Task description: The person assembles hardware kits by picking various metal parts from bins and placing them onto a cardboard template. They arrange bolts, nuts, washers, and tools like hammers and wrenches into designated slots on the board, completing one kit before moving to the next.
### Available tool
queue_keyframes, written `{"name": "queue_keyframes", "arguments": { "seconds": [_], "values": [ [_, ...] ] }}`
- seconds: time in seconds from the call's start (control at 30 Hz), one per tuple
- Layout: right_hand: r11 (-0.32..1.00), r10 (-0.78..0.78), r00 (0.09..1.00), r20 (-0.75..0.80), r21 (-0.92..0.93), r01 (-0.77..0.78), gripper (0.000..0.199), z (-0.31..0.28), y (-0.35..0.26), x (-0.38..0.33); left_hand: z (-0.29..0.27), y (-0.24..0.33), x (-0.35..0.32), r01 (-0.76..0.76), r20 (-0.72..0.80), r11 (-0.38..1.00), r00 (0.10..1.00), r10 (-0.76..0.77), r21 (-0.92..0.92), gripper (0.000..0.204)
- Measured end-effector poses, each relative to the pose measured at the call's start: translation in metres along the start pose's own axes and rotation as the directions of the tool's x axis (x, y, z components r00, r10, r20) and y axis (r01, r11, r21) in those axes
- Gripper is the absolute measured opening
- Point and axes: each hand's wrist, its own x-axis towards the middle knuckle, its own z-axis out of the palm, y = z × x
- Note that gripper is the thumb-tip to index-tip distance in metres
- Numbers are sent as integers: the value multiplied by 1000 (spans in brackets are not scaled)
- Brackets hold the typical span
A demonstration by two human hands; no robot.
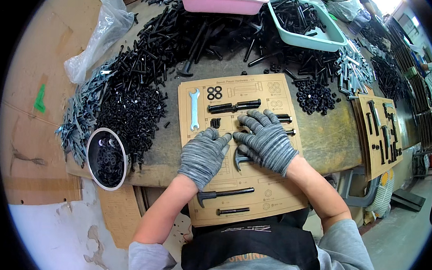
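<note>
Both hands wear grey knit gloves and rest on a brown printed hardware card (281, 191). My left hand (203, 156) has its fingers bunched together just below some small black screws (215, 123); what they hold, if anything, is hidden. My right hand (268, 142) lies with fingers spread over black bolts (285, 118) and a curved black hook-ended part (240, 160), partly covering them. Above the hands, the card carries a silver open-end wrench (194, 110), black washers (214, 92) and a long black rod part (234, 106). Below lie a black hook-ended bar (225, 195) and a bolt (233, 211).
Heaps of black bolts (130, 102) cover the bench behind and left, beside flat silver pieces (82, 110). A tub of small black parts (107, 159) stands at the front left. Pink (221, 5) and mint trays (307, 40) are at the back. Filled cards (377, 137) stack at right.
</note>
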Motion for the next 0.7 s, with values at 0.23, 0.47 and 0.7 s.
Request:
{"name": "queue_keyframes", "arguments": {
  "seconds": [0.23,0.47,0.7],
  "values": [
    [997,79,987,-140,7,-79,26,-13,21,-17,-3,-2,1,0,-37,997,999,-3,-82,26],
    [997,65,993,-94,-34,-68,32,-5,22,-22,-1,0,0,5,-60,997,998,-9,-83,25],
    [983,177,943,-283,97,-155,29,-25,46,-39,-9,2,1,13,-62,972,998,-29,-234,26]
  ]
}}
